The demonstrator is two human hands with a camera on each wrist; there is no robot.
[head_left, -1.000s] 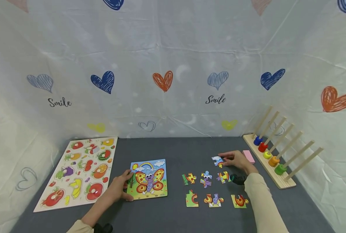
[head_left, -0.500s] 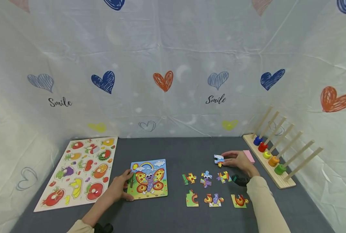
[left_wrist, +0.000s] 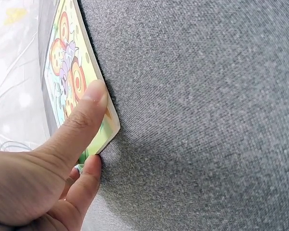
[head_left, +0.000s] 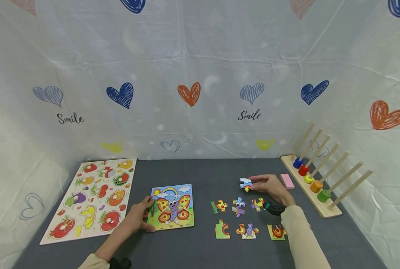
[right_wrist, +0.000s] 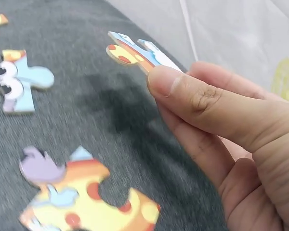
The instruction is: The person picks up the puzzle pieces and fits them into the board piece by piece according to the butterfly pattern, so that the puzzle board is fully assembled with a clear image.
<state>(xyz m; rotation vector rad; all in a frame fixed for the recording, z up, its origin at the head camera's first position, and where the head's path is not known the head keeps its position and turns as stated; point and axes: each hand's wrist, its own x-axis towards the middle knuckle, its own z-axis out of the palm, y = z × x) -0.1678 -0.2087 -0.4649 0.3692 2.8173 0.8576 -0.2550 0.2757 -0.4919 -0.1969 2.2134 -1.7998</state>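
Note:
My left hand (head_left: 137, 217) holds a square butterfly picture board (head_left: 183, 194) by its near left corner. In the left wrist view the thumb (left_wrist: 94, 96) lies along one edge and the fingertips touch the adjoining edge. My right hand (head_left: 271, 186) pinches a jigsaw piece (right_wrist: 130, 50) with sky, cloud and a yellow-orange tab between thumb and fingers. The right wrist view shows that piece raised, its shadow on the grey cloth. Below it lie loose pieces in two rows, among them a purple face piece (head_left: 238, 207) and a yellow wing piece (head_left: 258, 204).
A fruit picture board (head_left: 100, 200) lies at the left. On the right stands a wooden peg rack (head_left: 331, 212) with coloured beads, beside a pink block (head_left: 287, 181). A white curtain printed with hearts hangs behind the grey table (head_left: 200, 250).
My right hand has lifted the sky piece, turned it upright and carried it slightly left. The left hand and the butterfly board have stayed in place.

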